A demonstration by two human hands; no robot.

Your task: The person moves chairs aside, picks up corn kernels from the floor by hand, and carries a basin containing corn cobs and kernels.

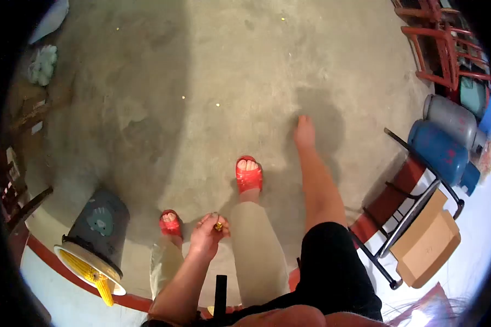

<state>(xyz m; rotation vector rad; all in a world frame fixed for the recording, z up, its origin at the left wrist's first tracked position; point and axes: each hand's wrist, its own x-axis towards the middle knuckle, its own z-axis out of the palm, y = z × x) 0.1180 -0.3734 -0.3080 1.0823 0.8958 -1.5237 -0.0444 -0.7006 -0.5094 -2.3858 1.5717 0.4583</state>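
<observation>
My left hand (206, 233) is closed around a few small yellow pieces that look like corn kernels (219, 226), partly hidden by the fingers. It is low, between two feet in red slippers (249, 173). My right hand (305, 131) reaches out over the concrete floor, with its shadow beside it. Its fingers look drawn together, and whatever they may hold is hidden. A few yellow kernels (218, 104) lie scattered on the floor, to the left of that hand. At lower left, yellow corn cobs (83, 267) rest in a pale basin (58, 252).
The basin sits at the mouth of a grey bucket (100, 223) with an animal picture. On the right stand a black metal frame (394, 284) with a cardboard box (426, 240), blue and grey gas cylinders (439, 152), and stacked red chairs (444, 52). A pale bag (42, 65) lies far left.
</observation>
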